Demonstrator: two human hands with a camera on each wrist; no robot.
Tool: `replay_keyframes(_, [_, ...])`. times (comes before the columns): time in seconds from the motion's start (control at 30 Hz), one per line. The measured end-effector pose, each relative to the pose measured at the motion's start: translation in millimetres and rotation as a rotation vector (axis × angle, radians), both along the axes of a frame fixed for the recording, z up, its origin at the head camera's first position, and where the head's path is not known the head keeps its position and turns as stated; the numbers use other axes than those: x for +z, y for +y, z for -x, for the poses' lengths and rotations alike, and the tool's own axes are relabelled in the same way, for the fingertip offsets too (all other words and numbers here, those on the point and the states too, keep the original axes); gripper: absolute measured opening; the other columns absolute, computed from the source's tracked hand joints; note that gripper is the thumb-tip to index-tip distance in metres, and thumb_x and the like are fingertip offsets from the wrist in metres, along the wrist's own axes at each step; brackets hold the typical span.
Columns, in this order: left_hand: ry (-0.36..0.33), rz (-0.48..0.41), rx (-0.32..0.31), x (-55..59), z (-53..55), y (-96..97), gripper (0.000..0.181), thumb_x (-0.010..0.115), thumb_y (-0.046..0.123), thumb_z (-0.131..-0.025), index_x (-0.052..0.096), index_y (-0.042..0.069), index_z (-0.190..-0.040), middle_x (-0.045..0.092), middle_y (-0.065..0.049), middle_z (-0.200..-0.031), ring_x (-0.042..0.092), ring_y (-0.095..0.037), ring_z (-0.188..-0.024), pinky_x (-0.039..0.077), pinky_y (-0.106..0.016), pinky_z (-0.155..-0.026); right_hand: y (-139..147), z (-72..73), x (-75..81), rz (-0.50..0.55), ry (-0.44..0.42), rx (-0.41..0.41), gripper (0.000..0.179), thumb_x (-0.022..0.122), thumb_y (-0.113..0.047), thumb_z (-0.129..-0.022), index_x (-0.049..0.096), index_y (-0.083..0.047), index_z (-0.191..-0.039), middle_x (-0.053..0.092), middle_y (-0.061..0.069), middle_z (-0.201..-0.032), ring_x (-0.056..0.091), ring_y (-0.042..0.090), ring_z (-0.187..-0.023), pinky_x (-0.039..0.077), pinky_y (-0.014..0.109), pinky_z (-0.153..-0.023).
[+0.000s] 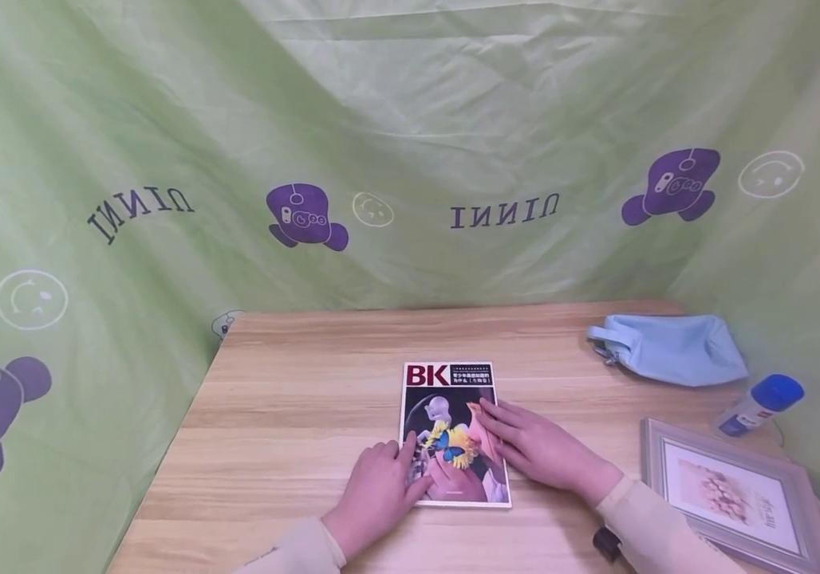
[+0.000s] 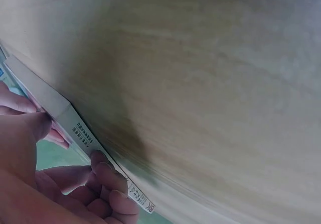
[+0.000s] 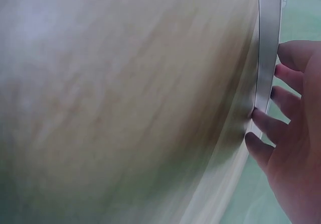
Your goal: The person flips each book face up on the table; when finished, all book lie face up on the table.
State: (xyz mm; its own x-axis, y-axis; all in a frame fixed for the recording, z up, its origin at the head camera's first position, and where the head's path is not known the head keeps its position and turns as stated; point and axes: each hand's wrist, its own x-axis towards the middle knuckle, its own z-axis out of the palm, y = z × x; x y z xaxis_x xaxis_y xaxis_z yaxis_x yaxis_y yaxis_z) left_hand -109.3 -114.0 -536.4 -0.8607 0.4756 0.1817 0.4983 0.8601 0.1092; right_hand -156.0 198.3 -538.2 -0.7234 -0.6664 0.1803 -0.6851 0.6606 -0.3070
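A book point(image 1: 453, 399) with "BK" on its cover lies flat in the middle of the wooden table point(image 1: 295, 399). My left hand point(image 1: 397, 466) is at its lower left corner. In the left wrist view the thumb lies over the cover and curled fingers point(image 2: 108, 176) press against the spine point(image 2: 70, 121). My right hand point(image 1: 498, 421) lies on the book's right side, fingers fairly straight across the cover. In the right wrist view its fingertips point(image 3: 263, 126) touch the book's edge point(image 3: 268, 58).
A light blue pouch point(image 1: 672, 348) lies at the back right. A glue bottle with a blue cap point(image 1: 758, 404) and a grey picture frame point(image 1: 733, 490) sit near the right edge. Green printed cloth point(image 1: 410, 159) walls in the table on three sides.
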Motion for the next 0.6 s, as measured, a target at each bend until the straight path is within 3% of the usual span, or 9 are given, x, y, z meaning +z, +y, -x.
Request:
replay_keyframes(0.4, [0.032, -0.016, -0.021, -4.7, -2.6, 0.8, 0.072, 0.066, 0.056, -0.098, 0.064, -0.005, -0.137, 0.066, -0.006, -0.087, 0.058, -0.017, -0.074, 0.053, -0.036, -0.073, 0.4, 0.6, -1.2, 0.011, -0.026, -0.004, 0.051, 0.056, -0.026, -0.109, 0.049, -0.011, -0.157, 0.038, 0.012, -0.164, 0.042, 0.041, -0.146, 0.039, 0.055, -0.116])
replay_keyframes(0.6, [0.025, 0.016, -0.034, -2.8, -1.0, -1.3, 0.073, 0.062, 0.059, -0.099, 0.065, -0.003, -0.137, 0.070, -0.007, -0.092, 0.061, -0.019, -0.080, 0.053, -0.036, -0.075, -1.4, -0.2, -0.2, -0.002, -0.016, -0.004, 0.052, 0.057, -0.025, -0.108, 0.048, -0.011, -0.157, 0.039, 0.014, -0.164, 0.042, 0.041, -0.145, 0.040, 0.056, -0.115])
